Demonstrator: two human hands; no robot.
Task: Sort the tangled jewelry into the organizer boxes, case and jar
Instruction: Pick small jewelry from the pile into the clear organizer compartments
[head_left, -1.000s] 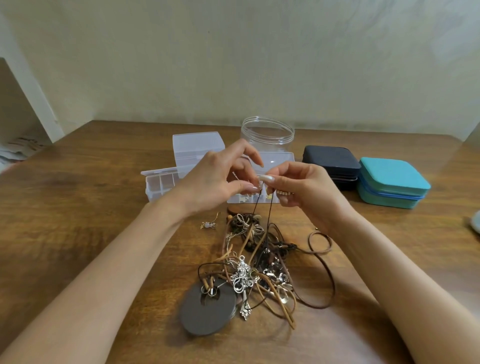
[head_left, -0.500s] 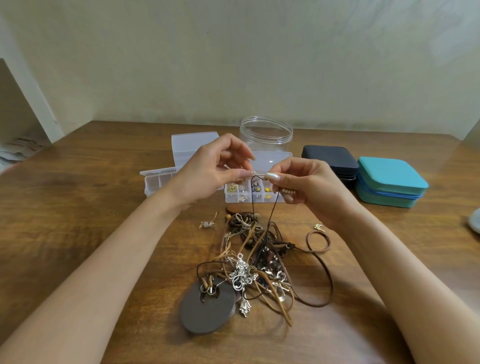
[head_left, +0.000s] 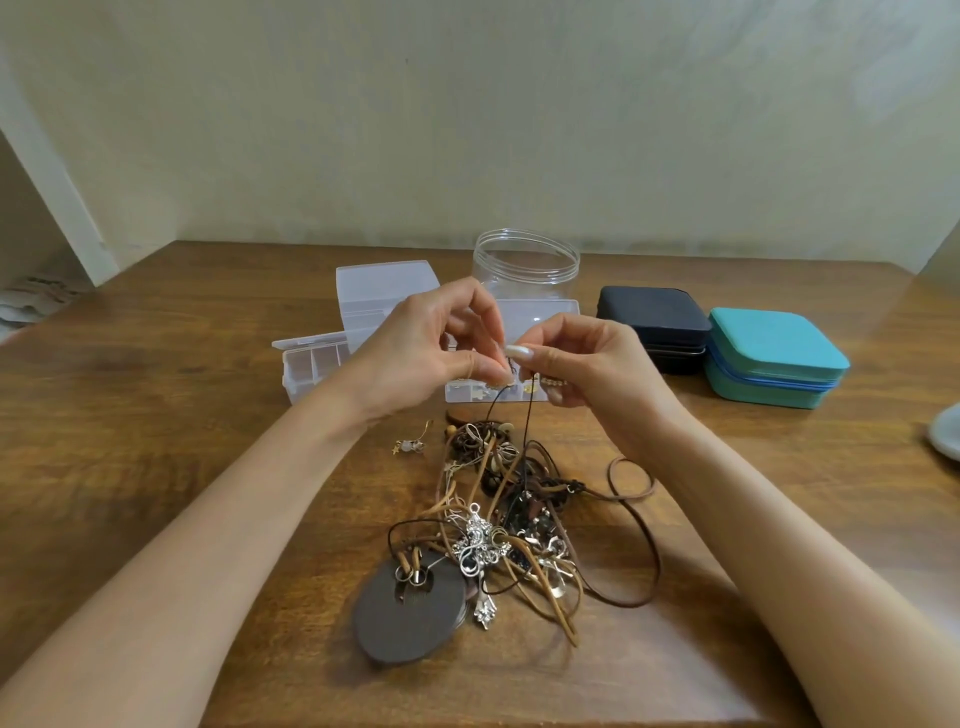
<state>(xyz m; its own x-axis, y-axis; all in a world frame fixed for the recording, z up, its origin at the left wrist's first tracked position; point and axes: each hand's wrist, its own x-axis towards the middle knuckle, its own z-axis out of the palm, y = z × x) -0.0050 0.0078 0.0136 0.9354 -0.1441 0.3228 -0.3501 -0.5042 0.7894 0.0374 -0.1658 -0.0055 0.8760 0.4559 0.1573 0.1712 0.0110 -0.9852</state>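
Observation:
A tangle of cords, silver pendants and a dark round disc, the jewelry pile (head_left: 498, 525), lies on the wooden table (head_left: 156, 441) in front of me. My left hand (head_left: 431, 353) and my right hand (head_left: 582, 364) meet above the pile, each pinching a thin black cord (head_left: 527, 431) that hangs down into the tangle. Behind my hands stand two clear organizer boxes (head_left: 317, 364), partly hidden, and an open clear jar (head_left: 525, 265). A small loose earring (head_left: 410, 446) lies left of the pile.
A black zip case (head_left: 654, 327) and a teal zip case (head_left: 774, 364) sit at the right back. A pale dish edge (head_left: 945, 431) shows at the far right. A wall runs behind the table.
My hands have drawn closer together and the black cord between them now hangs in a tighter loop. The pile has barely shifted.

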